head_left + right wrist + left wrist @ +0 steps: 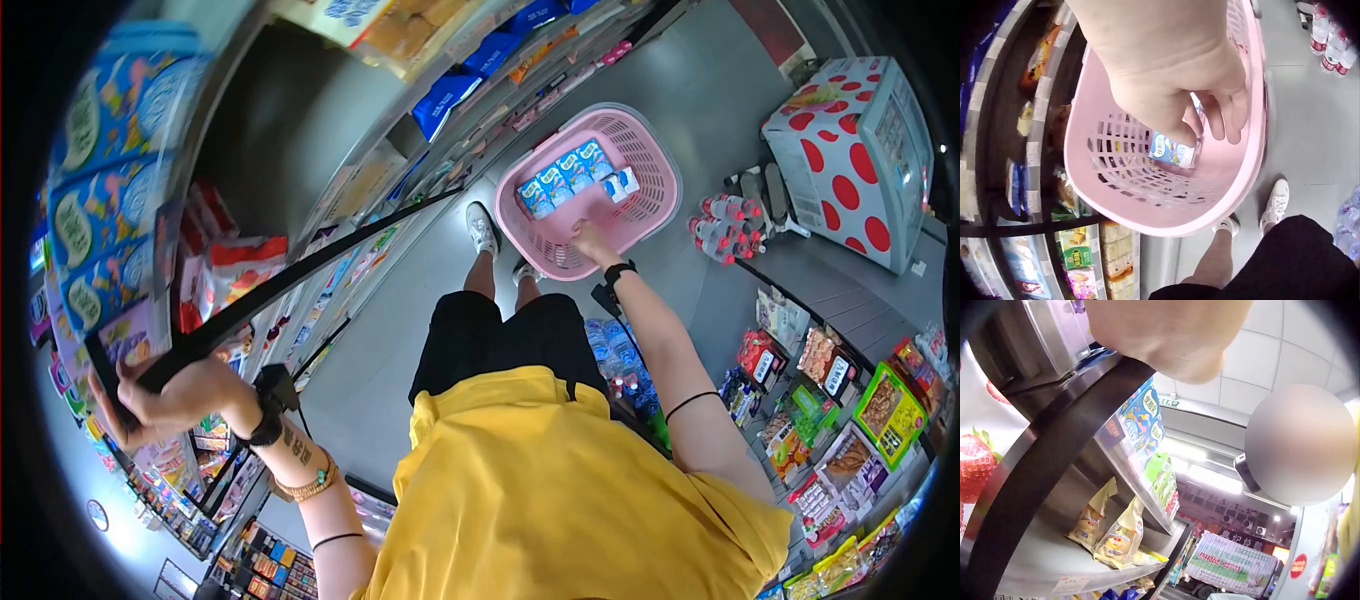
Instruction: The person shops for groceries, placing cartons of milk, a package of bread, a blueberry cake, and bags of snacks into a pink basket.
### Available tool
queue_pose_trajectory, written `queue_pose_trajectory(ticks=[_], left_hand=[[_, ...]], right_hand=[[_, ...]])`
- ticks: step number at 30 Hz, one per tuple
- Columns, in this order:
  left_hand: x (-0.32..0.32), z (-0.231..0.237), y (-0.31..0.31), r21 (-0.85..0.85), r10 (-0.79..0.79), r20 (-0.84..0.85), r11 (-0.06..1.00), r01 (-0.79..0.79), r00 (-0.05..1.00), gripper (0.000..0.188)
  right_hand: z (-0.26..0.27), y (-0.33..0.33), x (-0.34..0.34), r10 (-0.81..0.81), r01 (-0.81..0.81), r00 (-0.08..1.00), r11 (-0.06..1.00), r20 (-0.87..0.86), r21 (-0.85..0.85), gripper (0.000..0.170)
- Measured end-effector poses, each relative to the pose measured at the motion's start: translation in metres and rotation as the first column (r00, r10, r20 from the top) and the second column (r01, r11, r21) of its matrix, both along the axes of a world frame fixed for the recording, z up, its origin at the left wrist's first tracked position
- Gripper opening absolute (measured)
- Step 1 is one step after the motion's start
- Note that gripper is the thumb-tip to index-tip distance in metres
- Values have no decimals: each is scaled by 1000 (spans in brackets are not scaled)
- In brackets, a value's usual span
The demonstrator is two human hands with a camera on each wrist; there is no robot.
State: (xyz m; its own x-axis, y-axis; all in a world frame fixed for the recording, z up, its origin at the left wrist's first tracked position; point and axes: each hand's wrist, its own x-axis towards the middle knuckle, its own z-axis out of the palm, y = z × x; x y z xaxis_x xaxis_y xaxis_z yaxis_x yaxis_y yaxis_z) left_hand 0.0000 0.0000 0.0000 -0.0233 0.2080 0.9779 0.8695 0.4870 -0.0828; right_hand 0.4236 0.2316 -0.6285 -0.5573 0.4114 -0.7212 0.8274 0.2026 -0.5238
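My right hand reaches down into a pink plastic basket on the floor. In the right wrist view its fingers hang loosely bent over the basket's inside, holding nothing. Blue drink cartons lie in a row in the basket, with smaller white-and-blue cartons beside them. From the right wrist, one blue carton shows below the thumb; the others are mostly hidden by the hand. Off to the left, my left hand grips a black shelf post, thumb and fingers on either side.
Blue drink packs stand on the left shelf, near bagged bread. Bottles with red caps and a white box with red dots stand right of the basket. Snack bags line the right-hand shelf.
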Motion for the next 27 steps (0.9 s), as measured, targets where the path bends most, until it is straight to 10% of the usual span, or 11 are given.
queue_pose_trajectory(ticks=[2,3,4,5,9,11,16,27], left_hand=[[15,24,7,338,-364,178,895,291,914,22],[19,2,11,-12,117,55,993,-117,992,25],[24,-18,15,-172,453,-299,840,-514,840,27],[22,-18,15,-160,453,-351,833,-529,819,26],[23,-12,10,-34,308,-51,950,-310,950,25],[14,-11,12,262,-8,215,964,-49,977,27],[33,-21,59,411,-264,241,899,148,934,24],[29,-19,48,364,-206,250,925,105,946,22]], right_hand=[[19,-16,-12,-10,31,995,976,-101,215,47],[1,1,11,-54,70,996,970,-77,235,48],[3,4,-2,-96,118,991,958,-98,260,50],[7,3,-15,-132,162,984,946,-120,282,52],[29,11,-67,-45,116,988,853,-150,509,67],[19,18,-79,99,-32,993,765,-68,643,74],[-2,32,-88,369,-424,900,621,232,659,77],[13,63,-76,616,-483,773,414,153,771,54]])
